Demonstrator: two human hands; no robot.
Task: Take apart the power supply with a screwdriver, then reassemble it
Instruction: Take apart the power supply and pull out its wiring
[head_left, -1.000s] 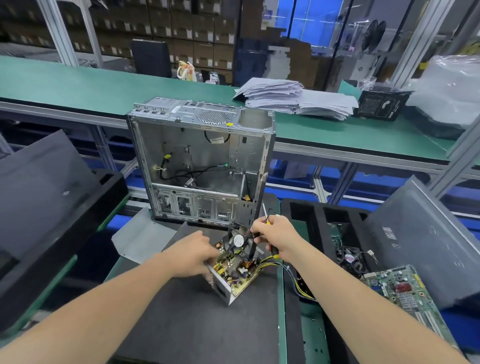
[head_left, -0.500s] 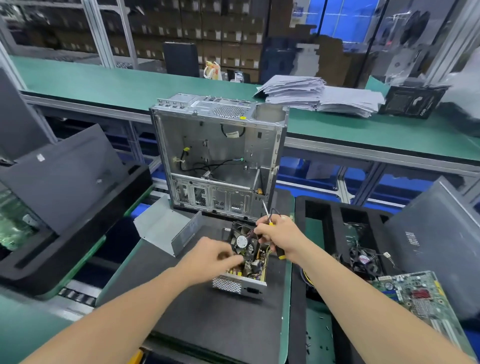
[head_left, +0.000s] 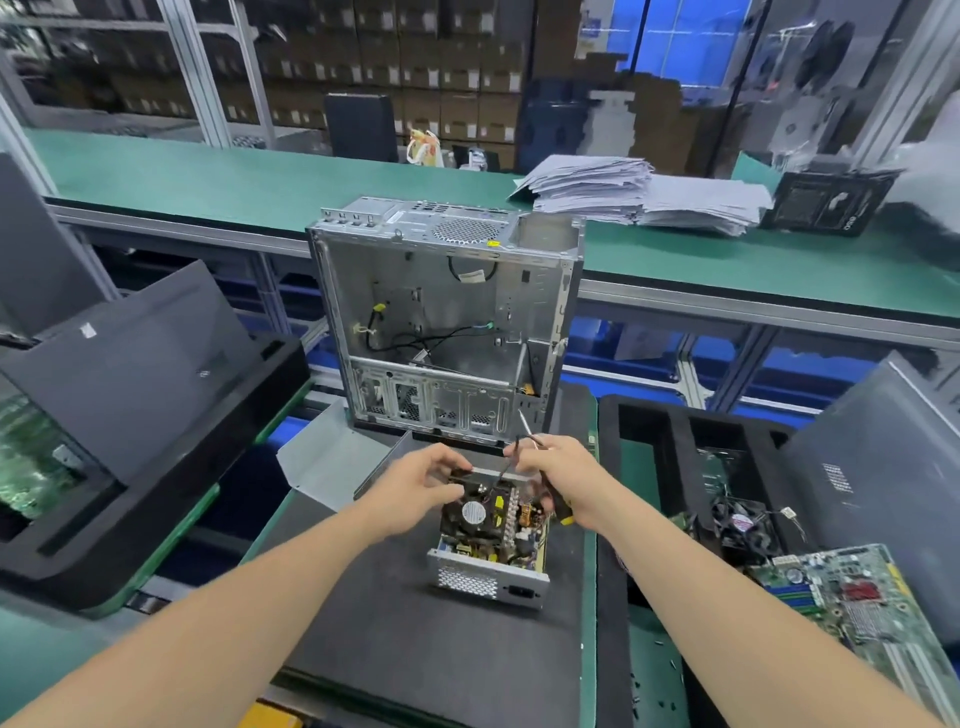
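Note:
The opened power supply (head_left: 488, 574) sits flat on a dark mat (head_left: 415, 639), its circuit board exposed and its perforated end facing me. A black fan (head_left: 470, 512) lies tilted on top of the board. My left hand (head_left: 415, 480) pinches the fan's far edge. My right hand (head_left: 558, 480) grips a screwdriver (head_left: 527, 428) with a black and yellow handle, shaft pointing up and away, and its fingers also touch the fan's wires. The supply's grey metal cover (head_left: 332, 462) lies on the mat to the left.
An empty computer case (head_left: 447, 317) stands upright just behind the supply. Right of the mat is a black foam tray (head_left: 654, 431) with a loose fan (head_left: 743, 525) and a motherboard (head_left: 852, 597). A dark side panel (head_left: 135, 358) leans in a tray at left. Papers (head_left: 639, 192) lie on the far bench.
The power supply went from tilted on its corner to lying flat on the mat. My left hand moved from its side up to the fan. The view shifted left.

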